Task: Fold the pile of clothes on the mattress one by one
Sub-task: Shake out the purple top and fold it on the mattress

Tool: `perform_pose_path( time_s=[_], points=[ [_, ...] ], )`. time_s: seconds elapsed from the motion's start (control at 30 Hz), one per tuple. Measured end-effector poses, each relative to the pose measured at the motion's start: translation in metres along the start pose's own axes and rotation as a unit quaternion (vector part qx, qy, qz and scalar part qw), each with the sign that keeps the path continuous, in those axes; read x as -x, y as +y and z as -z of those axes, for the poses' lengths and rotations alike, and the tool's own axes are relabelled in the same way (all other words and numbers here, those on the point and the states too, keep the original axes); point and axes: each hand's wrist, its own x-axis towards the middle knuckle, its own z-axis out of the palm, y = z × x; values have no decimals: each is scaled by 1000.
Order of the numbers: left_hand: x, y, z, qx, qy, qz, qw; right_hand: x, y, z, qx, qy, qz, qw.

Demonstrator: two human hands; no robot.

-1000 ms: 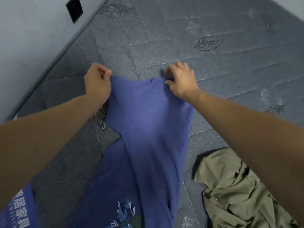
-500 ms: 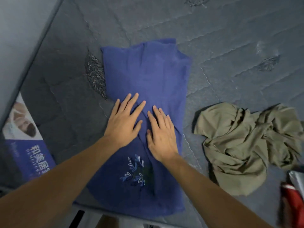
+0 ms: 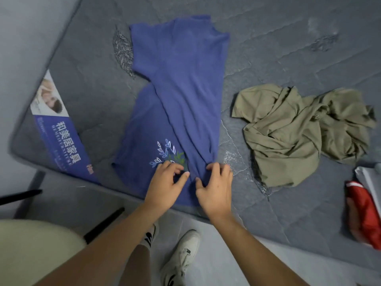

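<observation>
A blue shirt with a leaf print lies lengthwise on the grey quilted mattress, its right side folded over the middle. Both hands are at the shirt's near hem by the mattress edge. My left hand pinches the cloth just below the leaf print with curled fingers. My right hand grips the bottom end of the folded-over panel between thumb and fingers. A crumpled olive garment lies to the right of the shirt, apart from it.
A red item and a white one lie at the right edge of the mattress. A blue printed label covers the mattress's near left corner. Below the edge are the floor, my shoes and black bars.
Both hands let go of the shirt's far end, pressed flat on its middle, then slid back to the near hem and now pinch it. The view has tilted down.
</observation>
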Motion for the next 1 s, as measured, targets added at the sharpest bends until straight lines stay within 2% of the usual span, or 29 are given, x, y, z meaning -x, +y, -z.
perform_pose_path(
  time_s=[0.1,0.23,0.3,0.37,0.43,0.5,0.63,0.73,0.87,1.0],
  points=[
    [-4,20,-7,76,-56,111,989,-1,8,7,-108,-46,-58,991],
    [-12,34,-11,186,-88,192,960,6,9,14,-165,-47,-22,985],
    [-10,38,-11,233,-94,185,950,10,13,14,-202,-36,-10,979],
    [-5,38,-8,255,-53,180,949,12,19,13,-229,-35,-42,972],
    [0,33,-3,249,-5,159,955,12,23,11,-276,-83,-101,952],
    [6,23,6,233,24,135,963,14,23,6,-296,-126,-113,940],
    [17,-5,35,202,64,106,971,18,16,-7,-245,-96,-78,962],
    [16,-31,55,189,99,124,969,20,7,-15,-265,-78,-100,956],
    [6,-57,75,245,94,205,943,10,-5,-26,-283,-52,-181,940],
    [-8,-60,87,260,50,228,937,0,-19,-36,-337,-75,-237,908]
  ],
)
